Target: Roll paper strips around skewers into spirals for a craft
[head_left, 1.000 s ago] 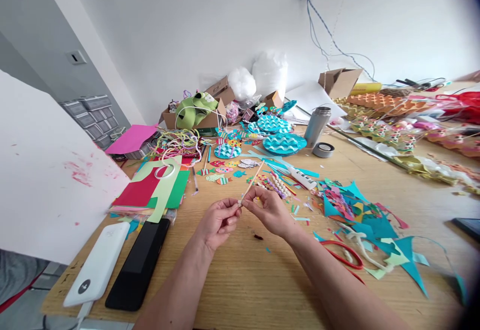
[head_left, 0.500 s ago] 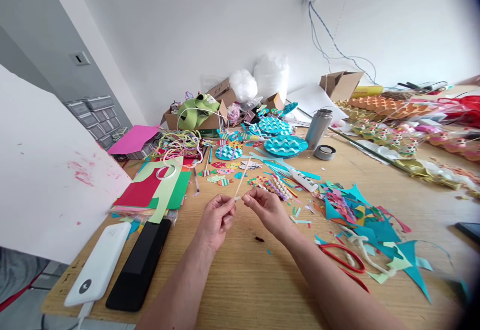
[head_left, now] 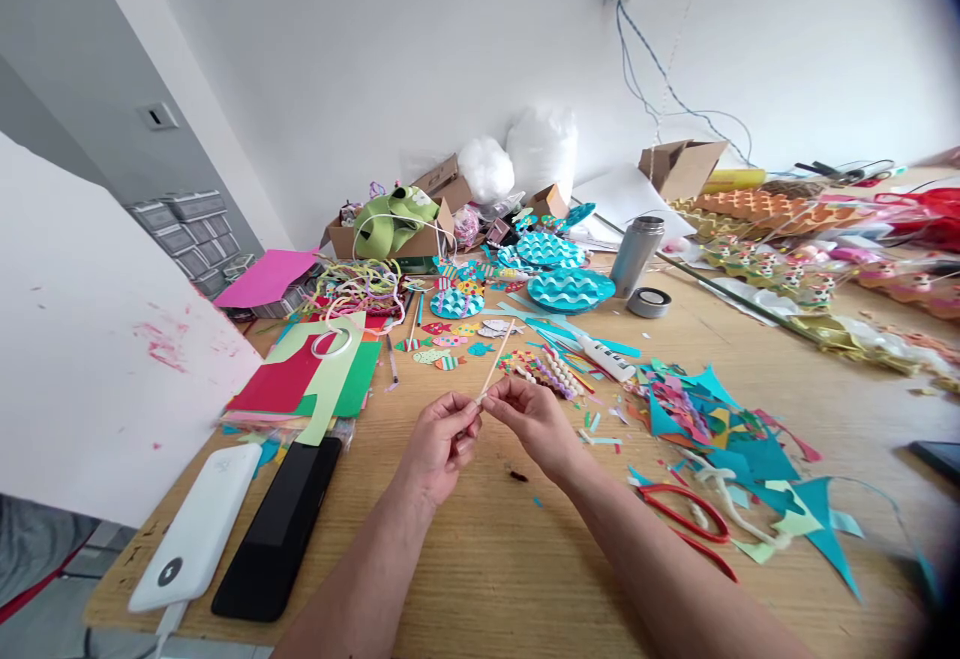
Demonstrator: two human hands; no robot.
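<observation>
Between my two hands a thin wooden stick [head_left: 498, 356] slants up and away to the right. My left hand [head_left: 442, 444] is closed in a pinch round its lower end. My right hand [head_left: 531, 421] is also closed, its thumb and forefinger pressed together at the same end, touching the left fingertips. Something small and pale sits at that end, mostly hidden by the fingers. Beyond the hands lie colourful paper fish [head_left: 440, 359] and strings of small beads or braid [head_left: 556, 371].
Red-handled scissors [head_left: 686, 511] and blue paper scraps [head_left: 757, 459] lie at right. A glue bottle [head_left: 607, 359], steel flask [head_left: 637, 257] and blue wavy discs [head_left: 570, 291] stand farther back. At left are coloured sheets [head_left: 285, 379], a black phone [head_left: 279, 529] and a white power bank [head_left: 196, 527].
My hands have come together, the right fingertips now meeting the left at the stick's lower end. The stick has shifted slightly right and leans more to the right.
</observation>
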